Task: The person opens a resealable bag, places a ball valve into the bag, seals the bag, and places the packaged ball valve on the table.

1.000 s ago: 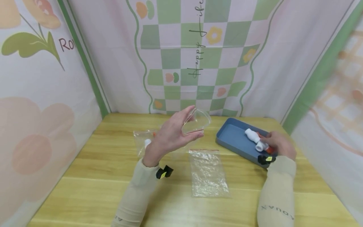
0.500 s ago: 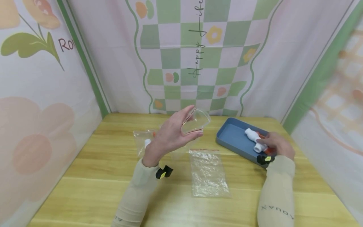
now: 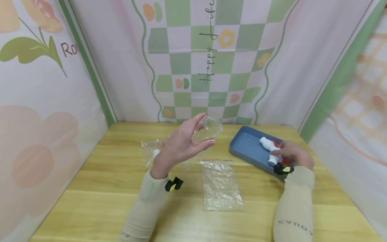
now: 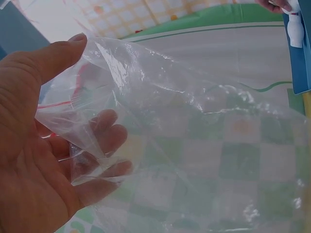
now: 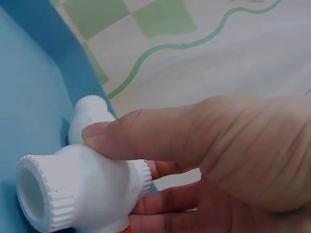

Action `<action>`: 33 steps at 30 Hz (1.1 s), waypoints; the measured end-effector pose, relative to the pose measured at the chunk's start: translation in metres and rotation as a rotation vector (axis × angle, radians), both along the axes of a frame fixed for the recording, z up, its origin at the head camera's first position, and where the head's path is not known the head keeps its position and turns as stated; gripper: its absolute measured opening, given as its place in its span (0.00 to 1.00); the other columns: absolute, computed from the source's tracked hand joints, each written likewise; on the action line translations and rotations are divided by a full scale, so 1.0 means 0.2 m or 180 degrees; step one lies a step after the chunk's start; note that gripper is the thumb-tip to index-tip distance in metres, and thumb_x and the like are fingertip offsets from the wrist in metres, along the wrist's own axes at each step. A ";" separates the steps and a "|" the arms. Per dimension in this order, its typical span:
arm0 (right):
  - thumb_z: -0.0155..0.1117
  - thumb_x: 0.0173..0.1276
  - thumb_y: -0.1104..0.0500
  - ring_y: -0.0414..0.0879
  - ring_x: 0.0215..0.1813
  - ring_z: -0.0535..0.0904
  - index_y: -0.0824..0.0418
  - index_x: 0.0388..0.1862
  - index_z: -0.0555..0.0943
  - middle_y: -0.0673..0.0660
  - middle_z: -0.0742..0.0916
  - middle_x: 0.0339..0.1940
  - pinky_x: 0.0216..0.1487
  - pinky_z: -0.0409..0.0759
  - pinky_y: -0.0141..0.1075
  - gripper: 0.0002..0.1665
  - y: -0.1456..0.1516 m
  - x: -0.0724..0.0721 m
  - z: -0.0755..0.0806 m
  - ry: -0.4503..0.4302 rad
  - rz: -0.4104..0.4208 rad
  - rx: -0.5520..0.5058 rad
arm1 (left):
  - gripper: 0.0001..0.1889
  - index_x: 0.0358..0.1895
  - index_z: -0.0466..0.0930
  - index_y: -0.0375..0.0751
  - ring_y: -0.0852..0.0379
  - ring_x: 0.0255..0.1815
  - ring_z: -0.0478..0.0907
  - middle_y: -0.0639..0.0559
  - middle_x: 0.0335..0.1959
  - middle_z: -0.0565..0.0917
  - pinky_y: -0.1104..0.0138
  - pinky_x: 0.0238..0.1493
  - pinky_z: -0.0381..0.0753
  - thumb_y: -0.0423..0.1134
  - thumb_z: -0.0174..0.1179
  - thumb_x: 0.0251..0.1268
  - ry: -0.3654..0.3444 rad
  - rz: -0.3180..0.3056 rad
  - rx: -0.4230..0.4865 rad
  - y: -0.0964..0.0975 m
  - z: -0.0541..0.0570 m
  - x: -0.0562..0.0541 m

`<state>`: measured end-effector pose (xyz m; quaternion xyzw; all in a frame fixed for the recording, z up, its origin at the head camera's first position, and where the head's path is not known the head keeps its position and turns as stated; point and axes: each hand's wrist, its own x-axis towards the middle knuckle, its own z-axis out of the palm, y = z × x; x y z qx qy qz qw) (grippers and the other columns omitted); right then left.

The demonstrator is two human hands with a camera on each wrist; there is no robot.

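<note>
My left hand (image 3: 179,143) holds a clear zip-lock bag (image 4: 194,126), its red-lined mouth spread wide between thumb and fingers. The bag hangs over the table. At the right, my right hand (image 3: 297,155) reaches into a blue tray (image 3: 246,148) and grips a white plastic ball valve (image 5: 97,182), thumb on top and fingers around its far side. Most of that valve's red handle is hidden by the hand. Another white ball valve (image 3: 267,144) lies in the tray right behind the gripped one.
A flat clear zip-lock bag (image 3: 222,185) lies mid-table. Partly behind my left hand is another clear bag (image 3: 147,147) with a white and an orange-red part showing in it. Printed cloth (image 3: 121,67) walls the table's back and sides.
The right hand has turned the gripped ball valve slightly and shifted it a little left within the tray. The left hand keeps the bag mouth spread as before.
</note>
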<state>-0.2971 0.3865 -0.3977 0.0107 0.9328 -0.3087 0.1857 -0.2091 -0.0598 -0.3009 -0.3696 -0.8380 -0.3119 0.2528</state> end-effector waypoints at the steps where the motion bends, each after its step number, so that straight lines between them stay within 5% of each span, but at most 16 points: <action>1: 0.63 0.69 0.49 0.49 0.30 0.77 0.71 0.44 0.71 0.56 0.79 0.29 0.33 0.78 0.41 0.25 0.00 0.00 0.01 0.0034 0.0035 -0.0024 | 0.45 0.73 0.60 0.36 0.58 0.55 0.82 0.47 0.55 0.82 0.60 0.58 0.78 0.52 0.71 0.57 -0.0003 0.0002 -0.0003 0.00 0.00 0.00; 11: 0.63 0.69 0.47 0.51 0.33 0.79 0.72 0.50 0.69 0.62 0.80 0.36 0.35 0.80 0.42 0.30 -0.05 0.07 0.16 0.0488 0.0085 -0.0079 | 0.44 0.72 0.60 0.36 0.58 0.54 0.82 0.46 0.55 0.82 0.60 0.57 0.78 0.53 0.70 0.58 -0.0085 0.0043 -0.0081 0.00 0.00 0.00; 18: 0.63 0.70 0.48 0.52 0.22 0.78 0.69 0.51 0.67 0.60 0.81 0.27 0.29 0.77 0.39 0.28 -0.15 0.12 0.30 0.0896 0.0203 -0.0131 | 0.45 0.72 0.60 0.35 0.57 0.54 0.82 0.46 0.54 0.83 0.60 0.57 0.79 0.53 0.70 0.58 -0.0112 0.0068 -0.0105 0.01 -0.01 -0.01; 26: 0.63 0.69 0.46 0.50 0.38 0.75 0.67 0.52 0.70 0.63 0.80 0.42 0.35 0.74 0.31 0.28 -0.36 0.23 0.48 0.1769 0.0145 0.0024 | 0.45 0.73 0.59 0.37 0.58 0.53 0.82 0.47 0.54 0.83 0.61 0.53 0.80 0.55 0.69 0.58 -0.0182 0.0080 -0.0170 0.02 -0.03 -0.02; 33: 0.69 0.64 0.56 0.37 0.36 0.72 0.67 0.49 0.72 0.57 0.79 0.38 0.34 0.70 0.22 0.22 -0.55 0.31 0.56 0.2737 0.0270 -0.0323 | 0.46 0.74 0.58 0.39 0.57 0.54 0.81 0.48 0.52 0.83 0.61 0.52 0.81 0.56 0.69 0.57 -0.0233 0.0074 -0.0214 0.03 -0.04 -0.02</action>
